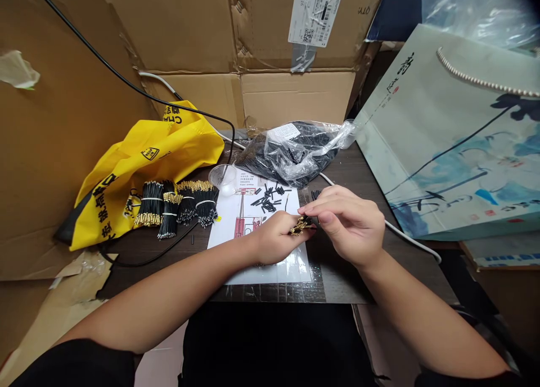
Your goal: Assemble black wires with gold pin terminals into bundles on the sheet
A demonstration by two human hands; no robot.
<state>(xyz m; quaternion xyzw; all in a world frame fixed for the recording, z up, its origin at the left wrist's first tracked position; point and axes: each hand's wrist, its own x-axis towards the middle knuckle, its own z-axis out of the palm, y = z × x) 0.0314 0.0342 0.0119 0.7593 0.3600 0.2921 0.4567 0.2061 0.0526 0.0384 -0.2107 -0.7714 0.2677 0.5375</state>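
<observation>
In front of my chest, my left hand (276,238) is closed around a small bunch of black wires with gold tips (300,226). The gold ends stick out past the fingers toward me. Right beside it, my right hand (352,221) has thumb and fingertips pinched at the bunch; what they grip is too small to make out. Short black tubes (270,197) lie scattered on a printed white sheet (261,266) beneath and beyond the hands. A few more black pieces (315,194) show just behind my right hand. Several tied bundles of black wires (152,201) rest at the left.
A yellow bag (156,142) lies behind the bundles, near a clear plastic cup (223,178). At the back sits a clear bag of black pieces (291,153). Cardboard boxes (189,32) wall the table (350,173). A large paper bag (442,134) leans at the right; cables (126,83) cross the left.
</observation>
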